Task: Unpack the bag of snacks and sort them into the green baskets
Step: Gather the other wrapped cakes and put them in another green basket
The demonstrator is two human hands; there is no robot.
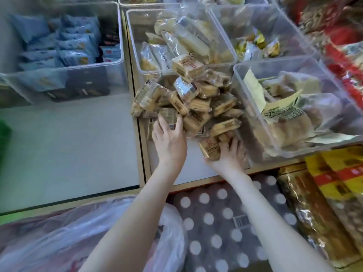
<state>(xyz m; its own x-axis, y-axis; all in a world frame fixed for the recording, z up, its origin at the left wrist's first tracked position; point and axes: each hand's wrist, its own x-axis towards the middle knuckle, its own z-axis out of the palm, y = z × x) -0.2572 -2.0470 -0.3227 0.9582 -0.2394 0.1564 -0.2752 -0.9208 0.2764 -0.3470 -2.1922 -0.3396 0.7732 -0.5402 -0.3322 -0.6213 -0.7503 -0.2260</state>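
A heap of small tan wrapped snack packets (198, 103) lies on the white shelf between clear bins. My left hand (170, 140) grips a packet (169, 116) at the heap's near left edge, fingers and thumb curled round it. My right hand (229, 154) holds another tan packet (210, 148) at the heap's near right side. A thin translucent plastic bag (98, 232) lies slack at the bottom left, under my left forearm. A blurred bit of green (4, 138) shows at the far left edge; I cannot tell what it is.
Clear plastic bins ring the heap: one with blue packets (64, 48) at left, one with pale wrapped cakes (176, 42) behind, one with cream and green wrappers (290, 107) at right. Red packs (345, 61) and yellow-red packs (337, 173) lie at right. A dotted grey package (225, 222) lies below.
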